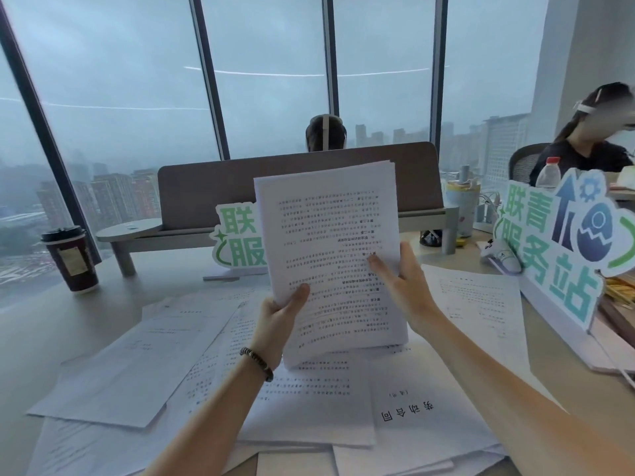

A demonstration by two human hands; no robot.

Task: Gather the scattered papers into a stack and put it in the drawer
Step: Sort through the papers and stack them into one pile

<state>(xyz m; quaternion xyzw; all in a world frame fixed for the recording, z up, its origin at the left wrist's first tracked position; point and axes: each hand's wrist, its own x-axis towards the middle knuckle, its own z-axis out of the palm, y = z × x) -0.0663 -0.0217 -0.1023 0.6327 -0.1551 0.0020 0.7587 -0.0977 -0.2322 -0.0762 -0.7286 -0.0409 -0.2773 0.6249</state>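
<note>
At the left of the frame a lidded paper coffee cup stands on the pale desk, with rain-grey towers behind floor-to-ceiling windows. Loose printed sheets overlap across the lower half of the desk. At centre, a person's left hand, a beaded bracelet at the wrist, grips the lower left edge of an upright stack of papers, while the right hand clasps its right edge. Behind the stack runs a grey divider panel. At right stand a green cut-out sign and a seated coworker.
</note>
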